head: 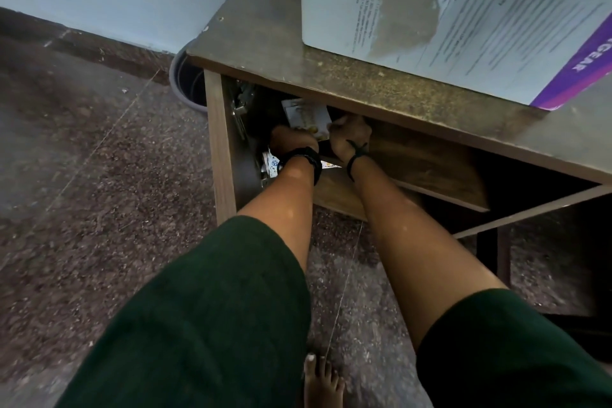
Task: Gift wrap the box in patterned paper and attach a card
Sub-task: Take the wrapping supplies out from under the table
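Both my hands are inside the open compartment under the tabletop (331, 76). Just above my right hand (351, 139) the table's front edge hangs low, leaving little headroom. Left of my left hand (293, 142) the side panel (220, 142) and a metal hinge (241, 106) close that side off. Between my hands a small card (306, 117) fills the gap. Below my wrists lie the wooden shelf (414, 162) and patterned paper (271, 167). Right of my right hand the shelf space is open. Back toward me, the floor (99, 175) gives room to withdraw.
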